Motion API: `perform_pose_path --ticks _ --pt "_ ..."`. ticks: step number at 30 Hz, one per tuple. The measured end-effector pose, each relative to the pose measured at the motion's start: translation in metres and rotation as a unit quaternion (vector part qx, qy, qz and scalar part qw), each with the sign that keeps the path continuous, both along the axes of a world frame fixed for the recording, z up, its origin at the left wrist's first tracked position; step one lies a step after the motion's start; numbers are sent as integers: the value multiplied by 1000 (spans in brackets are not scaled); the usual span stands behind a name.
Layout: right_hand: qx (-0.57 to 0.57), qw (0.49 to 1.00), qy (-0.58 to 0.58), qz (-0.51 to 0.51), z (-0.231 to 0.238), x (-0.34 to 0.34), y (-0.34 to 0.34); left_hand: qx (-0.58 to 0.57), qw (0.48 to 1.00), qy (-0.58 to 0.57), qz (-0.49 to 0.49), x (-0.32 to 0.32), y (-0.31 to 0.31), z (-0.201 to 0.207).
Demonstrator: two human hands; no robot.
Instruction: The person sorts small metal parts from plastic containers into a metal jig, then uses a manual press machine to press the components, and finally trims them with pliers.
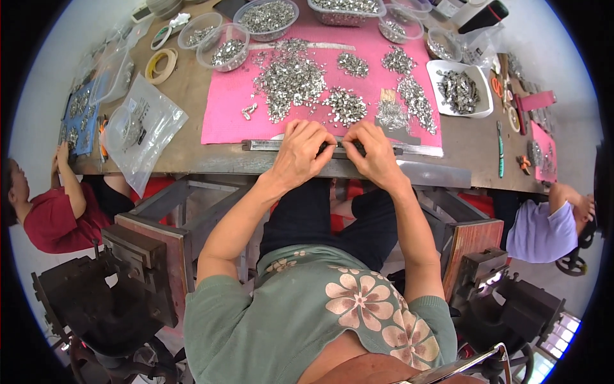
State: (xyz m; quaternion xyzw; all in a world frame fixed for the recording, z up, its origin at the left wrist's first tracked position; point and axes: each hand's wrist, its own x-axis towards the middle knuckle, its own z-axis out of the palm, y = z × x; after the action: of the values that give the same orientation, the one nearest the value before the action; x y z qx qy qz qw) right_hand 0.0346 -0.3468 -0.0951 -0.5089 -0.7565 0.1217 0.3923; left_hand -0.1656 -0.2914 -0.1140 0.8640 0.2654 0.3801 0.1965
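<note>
My left hand (304, 151) and my right hand (373, 155) meet at the near edge of a pink ribbed mat (225, 114). The fingers of both are curled and pinched together, with the fingertips almost touching. Something small and dark shows under the fingers of each; its kind is hidden. Beneath the hands a narrow metal bar (261, 145) runs along the table's front edge. Just beyond them lies a small heap of shiny metal pieces (345, 106), and a larger heap (289, 83) spreads behind it. To the right sits a pile of thin silvery pins (392, 116).
Clear tubs of metal pieces (265, 16) line the back. A white tray (488, 110) stands right, near a teal-handled tool (501, 150). A plastic bag (148, 125) and tape roll (152, 66) lie left. People sit at both sides, one in a red shirt (64, 214).
</note>
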Motion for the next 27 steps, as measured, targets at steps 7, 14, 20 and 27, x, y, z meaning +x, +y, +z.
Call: perform_pose_path --ticks 7,14,20,27 --pt "44 995 -94 -13 -3 -6 -8 25 1000 -2 6 1 -3 0" --pt "59 996 -65 -26 -3 -4 28 1 992 2 126 -12 21 2" --pt "22 984 -170 -58 -10 -16 60 21 984 69 164 -11 53 1" --pt "33 991 -123 -32 -4 -8 45 38 984 97 143 -5 61 -3"
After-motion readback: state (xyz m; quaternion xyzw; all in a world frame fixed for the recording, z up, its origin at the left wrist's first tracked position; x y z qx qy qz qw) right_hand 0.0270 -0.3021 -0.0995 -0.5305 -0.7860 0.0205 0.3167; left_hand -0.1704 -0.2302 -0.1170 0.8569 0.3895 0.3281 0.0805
